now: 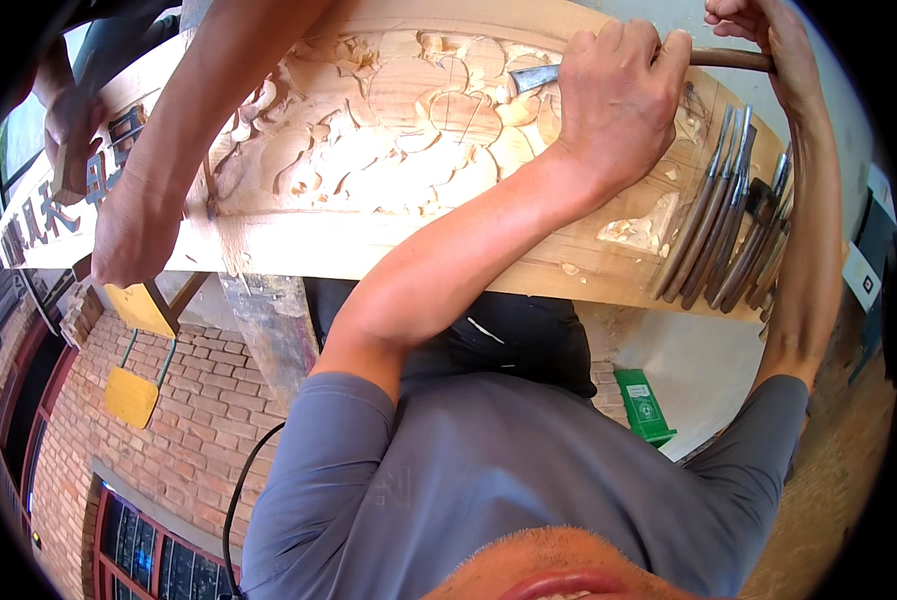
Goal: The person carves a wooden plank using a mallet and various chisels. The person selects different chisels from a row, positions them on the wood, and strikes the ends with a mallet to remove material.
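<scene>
My left hand [624, 100] is closed around a carving chisel, its knuckles up. The chisel's metal blade [536, 78] points left and rests low over the carved relief of a pale wooden panel [314, 245]. To the right runs its brown wooden handle [729, 59], with the end against the palm of my right hand [769, 40]. The right fingers curl near the top edge, partly cut off. Shallow rounded shapes and loose shavings [379, 150] cover the panel's middle. Beside my right forearm, a row of chisels with brown handles [704, 225] lies on the panel.
A co-worker's forearm and fist [139, 235] cross the panel at left. Another hand [69, 115] there holds a wooden block-like tool [69, 175] near dark carved characters [49, 215]. Below are a yellow chair [132, 397], brick paving [204, 400] and a green bin [645, 405].
</scene>
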### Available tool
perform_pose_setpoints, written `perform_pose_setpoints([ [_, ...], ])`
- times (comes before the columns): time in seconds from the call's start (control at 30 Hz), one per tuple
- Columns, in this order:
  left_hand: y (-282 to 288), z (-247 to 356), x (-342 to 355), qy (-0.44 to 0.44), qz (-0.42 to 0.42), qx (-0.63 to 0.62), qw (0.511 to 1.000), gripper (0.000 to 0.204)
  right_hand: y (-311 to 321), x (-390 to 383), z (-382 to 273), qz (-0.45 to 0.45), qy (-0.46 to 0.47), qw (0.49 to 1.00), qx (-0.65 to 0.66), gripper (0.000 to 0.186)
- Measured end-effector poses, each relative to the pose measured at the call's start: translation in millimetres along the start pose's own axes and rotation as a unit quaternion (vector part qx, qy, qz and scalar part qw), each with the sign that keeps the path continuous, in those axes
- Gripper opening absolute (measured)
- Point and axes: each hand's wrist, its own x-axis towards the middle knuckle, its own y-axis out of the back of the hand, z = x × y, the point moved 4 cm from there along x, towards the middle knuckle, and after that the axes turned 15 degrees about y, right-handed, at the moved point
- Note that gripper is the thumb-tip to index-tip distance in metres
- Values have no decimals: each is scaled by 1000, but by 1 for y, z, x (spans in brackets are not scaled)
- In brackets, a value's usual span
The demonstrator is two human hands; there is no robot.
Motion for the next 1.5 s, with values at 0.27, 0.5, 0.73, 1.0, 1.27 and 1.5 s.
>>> perform_pose_setpoints([
  [0.27, -4, 5, 0, -86, 6, -33, 996, 32, 69, -15, 51, -62, -57, 996, -15, 46],
  [0.5, -10, -1, 9, -78, -16, -35, 996, 27, 19, -15, -9, 25, 6, 999, -28, 58],
  [0.73, 0, -1, 17, -64, -136, -35, 988, 49, 16, -1, -2, -15, 10, 1000, -15, 58],
  [1.0, -3, -11, 20, -18, -101, -24, 994, 53, -4, 42, 24, -124, -32, 991, -35, 59],
  [1.27, 4, -14, 18, -46, -27, -38, 998, 57, -19, 38, -23, -71, 8, 997, -26, 63],
  [1.5, 2, 0, 13, -80, 47, -31, 995, 40, 18, 30, -8, -74, 10, 997, -26, 64],
])
